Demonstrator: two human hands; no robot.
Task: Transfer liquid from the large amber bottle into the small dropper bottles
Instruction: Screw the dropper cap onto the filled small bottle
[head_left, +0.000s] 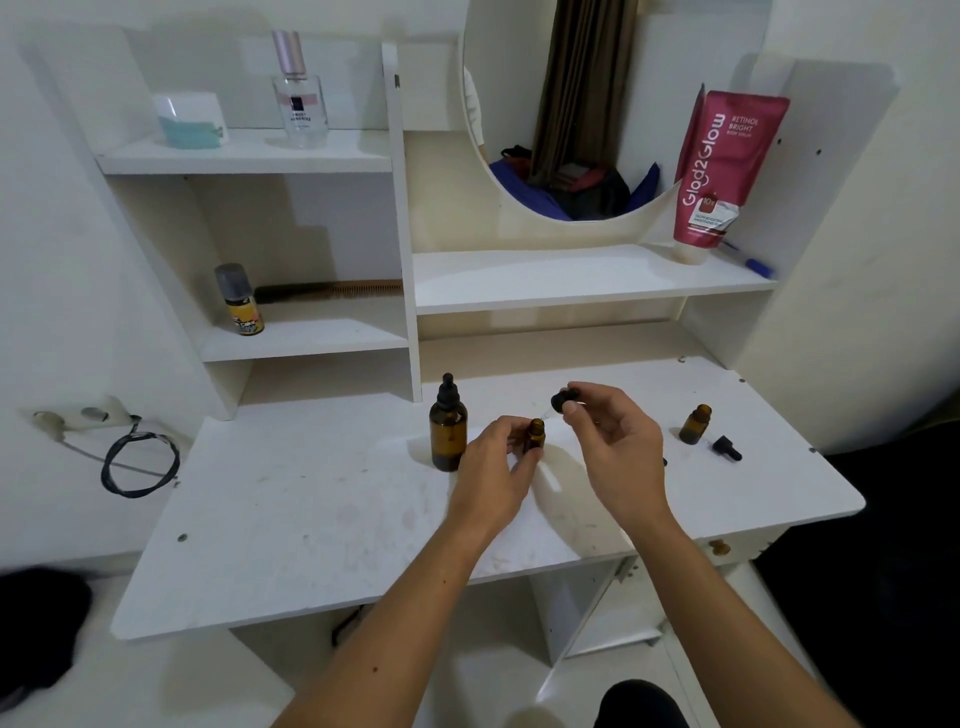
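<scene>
The large amber bottle (448, 436) stands upright on the white desk (311, 509) with its black dropper cap on. Just right of it, my left hand (493, 467) grips a small amber dropper bottle (535, 435), uncapped. My right hand (613, 447) pinches a black dropper cap (563, 400) above and to the right of that bottle's mouth, with the glass pipette tip pointing down toward it. A second small amber bottle (695, 424) stands open at the right, and its black dropper cap (727, 448) lies beside it on the desk.
White shelves rise behind the desk, holding a small yellow-labelled bottle (240, 300), a comb (332, 290), a perfume bottle (298, 91) and a red tube (719, 166). A round mirror (597, 104) hangs at centre. A black cable (137, 462) coils by a wall socket at left.
</scene>
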